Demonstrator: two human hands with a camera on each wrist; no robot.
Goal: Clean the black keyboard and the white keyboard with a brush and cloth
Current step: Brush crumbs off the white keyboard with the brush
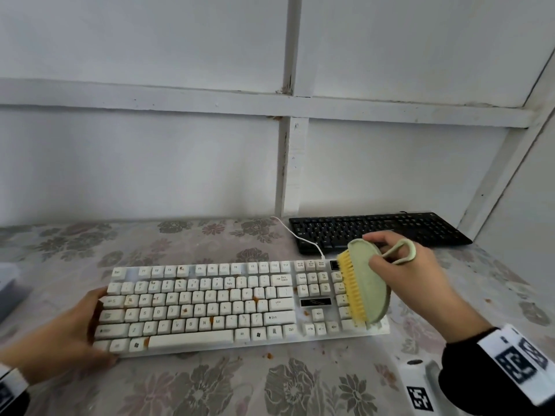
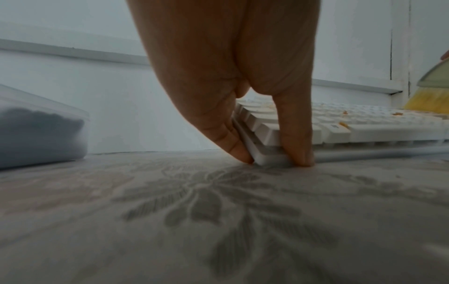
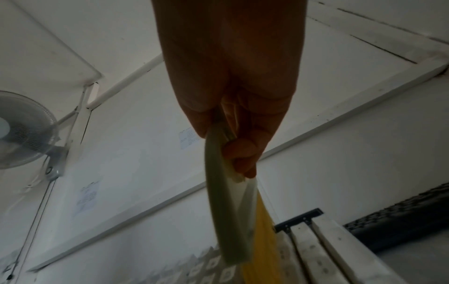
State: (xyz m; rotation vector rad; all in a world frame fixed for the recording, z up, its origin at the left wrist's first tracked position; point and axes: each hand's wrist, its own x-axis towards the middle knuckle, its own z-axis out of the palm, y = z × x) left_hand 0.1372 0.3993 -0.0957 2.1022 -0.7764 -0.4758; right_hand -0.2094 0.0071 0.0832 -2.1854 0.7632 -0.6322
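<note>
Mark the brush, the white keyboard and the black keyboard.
brush [image 1: 371, 283]: head view, on its green back, gripped by the right hand [image 1: 420, 274].
white keyboard [image 1: 192, 337]: head view, on the space bar.
black keyboard [image 1: 375, 228]: head view, on its key field.

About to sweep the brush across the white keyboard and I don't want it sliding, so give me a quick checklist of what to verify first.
1. Left hand bracing the white keyboard at its left end: ok.
2. Right hand gripping the brush: ok.
3. Yellow bristles at the keyboard's right end, over the number pad: ok; contact, cannot tell.
4. Orange-brown crumbs remain between keys: not ok.
5. White cable away from the brush path: ok.
6. Cloth within reach: cannot tell; none visible.
</note>
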